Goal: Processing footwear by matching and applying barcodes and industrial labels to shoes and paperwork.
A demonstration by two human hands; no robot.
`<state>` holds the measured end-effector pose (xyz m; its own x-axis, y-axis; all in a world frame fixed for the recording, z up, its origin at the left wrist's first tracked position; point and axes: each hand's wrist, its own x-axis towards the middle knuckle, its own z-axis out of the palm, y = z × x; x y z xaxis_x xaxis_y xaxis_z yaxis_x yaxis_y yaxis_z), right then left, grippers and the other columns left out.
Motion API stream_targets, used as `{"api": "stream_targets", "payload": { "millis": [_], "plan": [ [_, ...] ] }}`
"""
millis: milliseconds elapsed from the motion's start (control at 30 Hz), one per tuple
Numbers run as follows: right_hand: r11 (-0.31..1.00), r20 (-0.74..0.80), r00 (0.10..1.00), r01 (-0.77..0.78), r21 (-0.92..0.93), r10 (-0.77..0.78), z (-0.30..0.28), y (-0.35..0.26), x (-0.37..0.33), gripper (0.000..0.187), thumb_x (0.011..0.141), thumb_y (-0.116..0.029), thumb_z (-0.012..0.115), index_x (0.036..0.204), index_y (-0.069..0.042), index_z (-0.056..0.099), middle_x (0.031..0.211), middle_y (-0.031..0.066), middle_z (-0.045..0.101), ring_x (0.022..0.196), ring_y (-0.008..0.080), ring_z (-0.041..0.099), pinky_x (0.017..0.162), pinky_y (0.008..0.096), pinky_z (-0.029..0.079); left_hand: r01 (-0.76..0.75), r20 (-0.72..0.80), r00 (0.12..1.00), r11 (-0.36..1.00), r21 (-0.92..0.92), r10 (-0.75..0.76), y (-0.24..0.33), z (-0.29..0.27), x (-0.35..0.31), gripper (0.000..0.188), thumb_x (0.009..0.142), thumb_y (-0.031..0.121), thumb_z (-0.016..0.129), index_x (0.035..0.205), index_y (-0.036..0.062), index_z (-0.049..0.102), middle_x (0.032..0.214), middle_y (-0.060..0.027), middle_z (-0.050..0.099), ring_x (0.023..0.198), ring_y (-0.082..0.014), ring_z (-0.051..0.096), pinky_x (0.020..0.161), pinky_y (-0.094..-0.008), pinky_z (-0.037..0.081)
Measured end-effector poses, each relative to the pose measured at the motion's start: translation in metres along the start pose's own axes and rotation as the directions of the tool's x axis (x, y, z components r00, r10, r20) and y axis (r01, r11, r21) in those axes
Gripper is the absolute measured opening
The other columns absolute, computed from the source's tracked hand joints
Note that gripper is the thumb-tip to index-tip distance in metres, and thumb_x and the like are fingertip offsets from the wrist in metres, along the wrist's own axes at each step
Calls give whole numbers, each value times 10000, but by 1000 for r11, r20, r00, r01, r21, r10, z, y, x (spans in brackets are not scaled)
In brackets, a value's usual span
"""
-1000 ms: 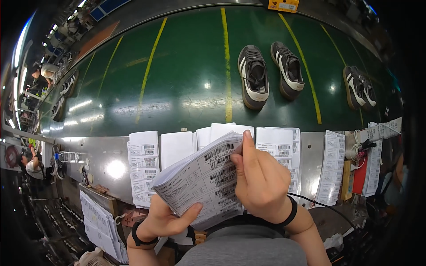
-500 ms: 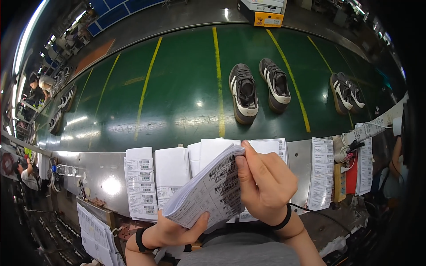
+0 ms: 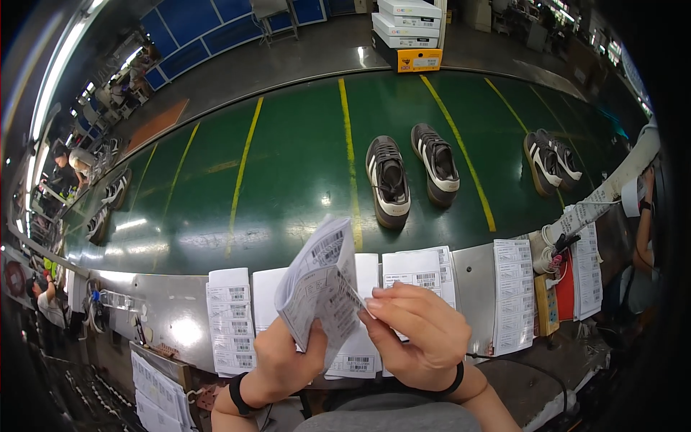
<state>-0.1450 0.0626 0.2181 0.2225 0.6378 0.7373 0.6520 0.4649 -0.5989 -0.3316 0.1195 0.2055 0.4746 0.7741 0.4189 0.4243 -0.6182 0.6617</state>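
A bent bundle of white label sheets [image 3: 313, 277] printed with barcodes stands tilted in my left hand [image 3: 284, 356], its fingers wrapped round the lower end. My right hand [image 3: 421, 335] is closed in a pinch at the bundle's right edge, thumb and fingertips on a sheet that angles away from the others. How many sheets it pinches is hidden. Beneath my hands, several piles of barcode labels [image 3: 232, 324] lie along a metal ledge [image 3: 471, 288]. Beyond stands a pair of dark sneakers, a left shoe [image 3: 389, 183] and a right shoe [image 3: 435, 165], with white stripes, on a green conveyor belt [image 3: 295, 158].
More sneakers [image 3: 545, 169] stand farther right on the belt, others [image 3: 108, 198] at far left. Label strips [image 3: 512, 299] lie right, beside cables and a power strip [image 3: 547, 306]. Shoe boxes [image 3: 408, 43] are stacked beyond the belt. Another person's arm [image 3: 643, 237] shows at far right.
The label bundle now stands more upright, its top spreading. My right hand has moved down from its upper corner to the right edge. The surroundings sit lower in the picture.
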Motion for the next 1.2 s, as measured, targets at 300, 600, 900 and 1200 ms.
{"api": "stream_targets", "payload": {
  "millis": [300,600,900,1200],
  "plan": [
    [727,93,834,-524,444,544,-62,32,4,125,746,78,699,857,37,659,882,135,678,835,190,622,840,316,470,566,208,820,812,-145,-534,-102,-49,-22,190,823,94,664,937,-50,617,838,-206,689,724,-338,688,642,-380,540],
    [856,149,843,-504,-119,517,-153,184,-3,745,876,-27,544,1547,-123,234,1473,158,364,1307,255,413,1051,358,339,143,456,781,834,533,-426,-114,-19,41,524,829,293,701,1172,-31,473,973,-270,619,890,-425,640,728,-497,537],
    [689,212,661,-643,-334,719,-107,363,44,911,852,-10,584,1573,-221,69,1413,250,387,1237,298,461,933,356,438,-55,545,835,972,229,-81,-112,218,175,886,612,318,813,1313,-83,450,1306,-553,298,965,-498,644,845,-426,547],
    [763,296,708,-628,-153,641,-109,504,48,978,816,55,571,1566,-182,-11,1402,198,418,1183,291,525,941,316,453,-146,451,893,938,314,-12,-133,242,188,548,592,378,809,983,-2,743,1192,-496,482,880,-405,692,790,-409,570]
  ]
}}
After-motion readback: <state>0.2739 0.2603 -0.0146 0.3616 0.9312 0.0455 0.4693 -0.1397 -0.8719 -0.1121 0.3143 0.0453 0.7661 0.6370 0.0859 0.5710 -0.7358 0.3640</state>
